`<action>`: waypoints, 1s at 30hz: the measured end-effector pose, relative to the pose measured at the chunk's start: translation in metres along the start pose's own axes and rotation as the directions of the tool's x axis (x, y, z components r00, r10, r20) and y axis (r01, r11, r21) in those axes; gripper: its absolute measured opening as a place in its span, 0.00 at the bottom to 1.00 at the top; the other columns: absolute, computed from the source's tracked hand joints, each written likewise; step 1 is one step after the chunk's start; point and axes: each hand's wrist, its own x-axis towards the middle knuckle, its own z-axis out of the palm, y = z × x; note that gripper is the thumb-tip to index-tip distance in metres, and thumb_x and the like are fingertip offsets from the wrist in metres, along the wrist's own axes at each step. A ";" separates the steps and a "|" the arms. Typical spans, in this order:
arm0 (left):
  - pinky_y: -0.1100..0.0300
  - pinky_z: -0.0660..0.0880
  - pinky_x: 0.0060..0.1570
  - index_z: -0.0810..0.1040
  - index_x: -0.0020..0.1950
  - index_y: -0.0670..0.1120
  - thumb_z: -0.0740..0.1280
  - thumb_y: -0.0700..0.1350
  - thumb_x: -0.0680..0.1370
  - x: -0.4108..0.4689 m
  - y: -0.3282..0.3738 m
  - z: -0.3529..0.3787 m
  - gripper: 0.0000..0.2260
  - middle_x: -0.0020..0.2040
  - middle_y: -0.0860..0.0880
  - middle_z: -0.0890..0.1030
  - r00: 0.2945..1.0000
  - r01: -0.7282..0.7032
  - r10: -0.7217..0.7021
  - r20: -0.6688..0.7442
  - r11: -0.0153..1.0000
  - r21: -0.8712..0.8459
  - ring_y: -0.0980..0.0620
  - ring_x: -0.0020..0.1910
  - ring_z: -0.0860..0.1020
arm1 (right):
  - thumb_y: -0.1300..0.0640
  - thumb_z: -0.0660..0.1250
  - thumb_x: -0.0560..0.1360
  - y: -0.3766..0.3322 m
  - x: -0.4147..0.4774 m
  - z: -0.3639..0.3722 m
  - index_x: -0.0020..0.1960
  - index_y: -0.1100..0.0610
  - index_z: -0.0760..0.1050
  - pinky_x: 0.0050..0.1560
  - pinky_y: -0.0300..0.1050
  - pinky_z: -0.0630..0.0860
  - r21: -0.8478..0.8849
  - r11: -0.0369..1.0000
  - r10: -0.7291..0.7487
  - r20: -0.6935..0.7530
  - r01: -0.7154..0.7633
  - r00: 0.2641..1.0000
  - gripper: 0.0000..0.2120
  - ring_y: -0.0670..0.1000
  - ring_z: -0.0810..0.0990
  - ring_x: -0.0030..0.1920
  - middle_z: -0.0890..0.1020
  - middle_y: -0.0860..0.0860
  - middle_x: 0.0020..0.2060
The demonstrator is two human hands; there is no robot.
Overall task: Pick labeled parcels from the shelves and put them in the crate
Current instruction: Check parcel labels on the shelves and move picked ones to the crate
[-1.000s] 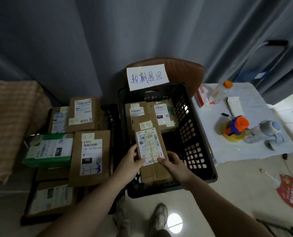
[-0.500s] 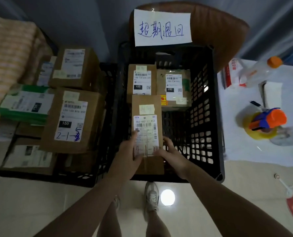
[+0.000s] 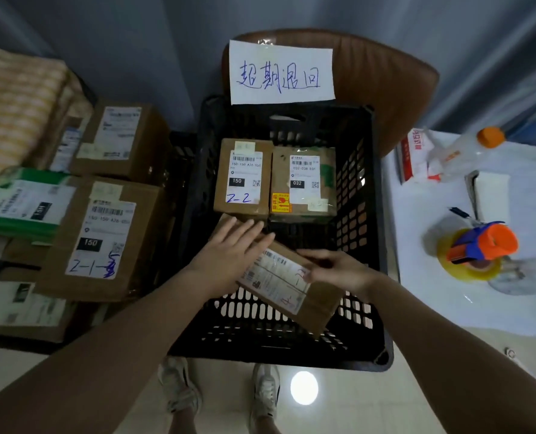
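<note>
Right now the parcel (image 3: 279, 277) is inside the black crate (image 3: 351, 220), in its near half. It lies skewed, white label up, with its near right corner over the crate's front wall. The left hand (image 3: 229, 255) lies flat on the parcel's far left end, fingers straight and slightly spread. The right hand (image 3: 335, 267) holds the parcel at its right edge, with its fingers bent over the label.

Two more boxes sit side by side against the far part of the crate, touching each other. The 150 box (image 3: 243, 177) on the left has "2-2" written in blue, and the 032 box (image 3: 302, 180) on the right carries a yellow and red sticker. Above the crate's far wall a paper sign (image 3: 280, 73) with blue handwriting is stuck to a brown chair (image 3: 385, 79).

Left of the crate is a pile of parcels. It includes a large carton (image 3: 100, 236) with a label marked 150, a green and white packet (image 3: 22, 202) beside it, and another carton (image 3: 119, 139) further back.

To the right stands a table (image 3: 432, 292) with a white cover. On it are an orange and blue tape dispenser (image 3: 483, 242) on a yellow tape roll (image 3: 470, 264), and further back a clear bottle (image 3: 467, 151) with an orange cap.

Below the crate the person's two shoes (image 3: 179, 386) stand on the pale floor
</note>
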 end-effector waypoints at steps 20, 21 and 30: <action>0.52 0.75 0.39 0.73 0.60 0.46 0.75 0.38 0.65 0.061 0.013 0.083 0.25 0.57 0.45 0.76 0.975 0.222 -0.222 0.026 0.975 0.004 0.45 0.53 0.75 | 0.63 0.69 0.72 0.056 0.112 0.025 0.71 0.49 0.62 0.56 0.46 0.74 -0.411 0.911 -0.227 -0.529 -0.013 0.818 0.31 0.58 0.74 0.59 0.61 0.56 0.65; 0.52 0.75 0.38 0.73 0.60 0.46 0.75 0.38 0.65 0.059 0.015 0.082 0.25 0.56 0.45 0.76 0.973 0.229 -0.228 0.028 0.973 -0.017 0.45 0.53 0.75 | 0.63 0.68 0.72 0.057 0.111 0.026 0.70 0.50 0.62 0.56 0.47 0.75 -0.441 0.897 -0.227 -0.520 -0.032 0.823 0.30 0.59 0.74 0.58 0.61 0.57 0.65; 0.56 0.74 0.50 0.59 0.73 0.48 0.63 0.36 0.75 0.047 0.017 0.093 0.28 0.69 0.48 0.64 0.951 0.291 -0.266 0.158 0.943 -0.164 0.47 0.64 0.68 | 0.68 0.64 0.73 0.056 0.114 0.023 0.70 0.55 0.64 0.58 0.51 0.76 -0.575 0.806 -0.194 -0.482 -0.142 0.854 0.27 0.61 0.71 0.61 0.59 0.58 0.65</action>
